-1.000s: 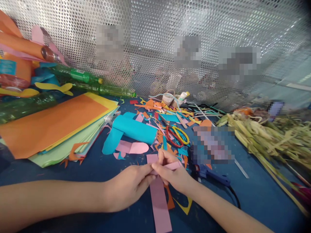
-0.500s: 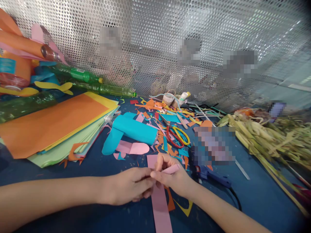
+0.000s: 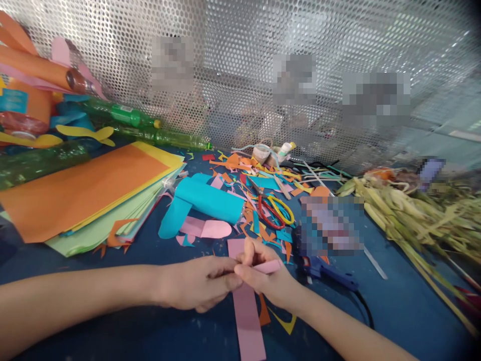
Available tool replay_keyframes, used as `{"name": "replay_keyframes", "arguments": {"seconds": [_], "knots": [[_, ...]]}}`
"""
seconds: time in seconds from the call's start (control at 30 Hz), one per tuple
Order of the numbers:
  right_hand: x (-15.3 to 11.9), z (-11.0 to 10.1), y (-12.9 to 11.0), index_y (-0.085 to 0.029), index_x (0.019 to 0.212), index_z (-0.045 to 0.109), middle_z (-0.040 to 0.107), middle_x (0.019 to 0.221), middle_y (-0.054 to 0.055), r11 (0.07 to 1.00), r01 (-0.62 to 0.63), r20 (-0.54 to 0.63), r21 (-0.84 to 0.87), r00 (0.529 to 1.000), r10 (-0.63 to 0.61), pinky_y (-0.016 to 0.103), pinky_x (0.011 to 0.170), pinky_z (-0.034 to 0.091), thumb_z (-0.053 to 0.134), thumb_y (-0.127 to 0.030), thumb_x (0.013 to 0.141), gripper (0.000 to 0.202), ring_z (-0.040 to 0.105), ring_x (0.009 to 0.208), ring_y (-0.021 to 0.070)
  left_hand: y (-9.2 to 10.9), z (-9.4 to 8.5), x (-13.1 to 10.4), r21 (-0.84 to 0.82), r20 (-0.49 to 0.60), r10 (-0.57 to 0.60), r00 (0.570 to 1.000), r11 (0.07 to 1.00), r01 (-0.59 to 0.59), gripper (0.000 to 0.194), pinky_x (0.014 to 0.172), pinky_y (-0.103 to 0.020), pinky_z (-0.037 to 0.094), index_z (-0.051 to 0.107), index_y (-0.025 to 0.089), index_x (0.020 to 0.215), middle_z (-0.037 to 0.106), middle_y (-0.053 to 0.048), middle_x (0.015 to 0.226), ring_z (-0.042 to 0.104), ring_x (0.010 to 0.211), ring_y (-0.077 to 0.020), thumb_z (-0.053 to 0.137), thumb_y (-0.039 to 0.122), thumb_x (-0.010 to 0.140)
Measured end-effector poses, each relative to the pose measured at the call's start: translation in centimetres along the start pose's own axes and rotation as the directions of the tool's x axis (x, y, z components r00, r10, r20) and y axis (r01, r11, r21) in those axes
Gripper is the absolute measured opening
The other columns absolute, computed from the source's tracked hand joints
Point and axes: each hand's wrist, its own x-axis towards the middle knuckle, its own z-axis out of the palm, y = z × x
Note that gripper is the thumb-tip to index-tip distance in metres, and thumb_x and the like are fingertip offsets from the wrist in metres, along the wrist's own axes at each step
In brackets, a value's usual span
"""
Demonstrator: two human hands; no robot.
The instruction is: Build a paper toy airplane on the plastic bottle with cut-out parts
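My left hand (image 3: 199, 283) is closed, its fingertips pinching at the near-hidden left end of a small folded piece of pink paper (image 3: 269, 266). That same piece is held by my right hand (image 3: 272, 288), between thumb and curled fingers, with one end sticking out to the right. Beneath both hands a long pink paper strip (image 3: 248, 321) lies flat on the blue table (image 3: 180, 336). Beyond them rests a bottle wrapped in blue paper (image 3: 214, 200), with a rounded pink paper piece (image 3: 216, 229) beside it.
Scissors (image 3: 276, 213) with red and yellow handles lie among paper scraps (image 3: 233, 163). A blue glue gun (image 3: 334, 274) is to the right, before dried husks (image 3: 398, 210). At left are a stack of coloured paper (image 3: 90, 185) and green bottles (image 3: 128, 116). Perforated metal mesh (image 3: 233, 45) stands behind.
Both hands stay together on the pink paper piece and have shifted very slightly; the left fingers have drawn in closer. The strip and the other things lie as before.
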Motion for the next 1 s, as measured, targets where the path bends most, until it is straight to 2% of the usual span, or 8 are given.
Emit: {"name": "replay_keyframes", "arguments": {"seconds": [0.13,0.23,0.33,0.4,0.47,0.57,0.63,1.0], "knots": [[-0.1,0.0,-0.5,-0.021,0.066,0.037,0.037,0.052,-0.009,1.0,0.003,0.008,-0.008,1.0,-0.003,0.02,0.044,0.022,0.062,-0.035,0.079,0.031,0.029,0.043,0.0064,-0.6,0.1,0.2,-0.147,0.046,0.009,0.999,0.989,-0.002,0.037,0.038,-0.018,0.02,0.038,0.021,0.092,0.025,0.012,0.052,0.019,0.039,-0.0046,0.042,0.058,0.085],[-0.1,-0.3,-0.9,-0.021,0.065,0.037,0.036,0.048,-0.009,0.999,-0.024,-0.04,-0.029,0.999,0.023,0.02,0.04,0.019,0.057,-0.036,0.082,0.03,0.028,0.038,0.0059,-0.1,-0.2,0.2,0.087,-0.05,0.022,0.999,0.996,-0.017,0.044,0.04,-0.019,0.027,0.043,0.019,0.097,0.034,0.01,0.052,0.03,0.04,-0.0057,0.045,0.06,0.082],[0.1,-1.1,-0.7,-0.021,0.061,0.036,0.028,0.042,-0.01,0.996,0.041,-0.239,0.08,0.971,-0.021,0.021,0.038,0.018,0.042,-0.037,0.088,0.031,0.02,0.034,0.0064,0.1,-0.5,0.0,0.388,-0.26,0.109,0.96,0.922,0.0,0.04,0.041,-0.02,0.03,0.05,0.017,0.095,0.042,0.007,0.053,0.039,0.043,-0.0079,0.039,0.055,0.087],[0.6,-1.7,-0.4,-0.021,0.061,0.038,0.026,0.039,-0.01,0.987,0.094,-0.411,0.133,0.911,-0.032,0.021,0.038,0.022,0.033,-0.037,0.089,0.033,0.018,0.033,0.0073,-0.4,-0.4,-0.1,0.578,-0.323,0.246,0.914,0.816,-0.015,0.033,0.047,-0.02,0.036,0.054,0.017,0.091,0.052,0.003,0.061,0.048,0.051,-0.0097,0.031,0.041,0.094],[1.0,-2.2,0.0,-0.021,0.064,0.043,0.031,0.037,-0.009,0.993,0.082,-0.492,0.084,0.87,-0.03,0.022,0.04,0.026,0.032,-0.037,0.09,0.033,0.024,0.033,0.0082,-1.3,-0.2,-0.2,0.799,-0.218,0.423,0.879,0.594,-0.088,0.028,0.058,-0.022,0.043,0.055,0.018,0.096,0.061,-0.002,0.077,0.058,0.065,-0.0131,0.028,0.023,0.095],[1.5,-2.3,0.2,-0.02,0.063,0.046,0.04,0.043,-0.007,0.997,0.015,-0.429,-0.076,0.902,-0.047,0.021,0.043,0.029,0.048,-0.037,0.085,0.028,0.036,0.04,0.0086,-2.8,0.4,-0.2,0.984,0.08,0.526,0.847,0.096,-0.152,0.035,0.061,-0.03,0.05,0.047,0.013,0.119,0.062,-0.012,0.1,0.062,0.072,-0.0197,0.031,0.01,0.088],[1.6,-2.2,0.3,-0.02,0.06,0.041,0.038,0.046,-0.008,0.989,0.002,-0.385,-0.149,0.921,-0.06,0.02,0.043,0.029,0.055,-0.038,0.082,0.032,0.035,0.042,0.0078,-3.2,0.7,-0.1,0.991,0.129,0.504,0.854,-0.087,-0.098,0.043,0.056,-0.033,0.052,0.041,0.009,0.126,0.056,-0.02,0.115,0.063,0.071,-0.022,0.035,0.008,0.083],[1.5,-2.2,0.8,-0.021,0.061,0.039,0.046,0.042,-0.007,0.929,-0.092,-0.401,-0.358,0.914,-0.064,0.02,0.044,0.034,0.056,-0.038,0.083,0.033,0.044,0.04,0.0091,-2.1,1.1,0.2,0.973,0.15,0.437,0.887,-0.224,-0.055,0.039,0.048,-0.034,0.055,0.05,0.003,0.12,0.058,-0.025,0.116,0.065,0.069,-0.0237,0.034,0.014,0.086]]}}
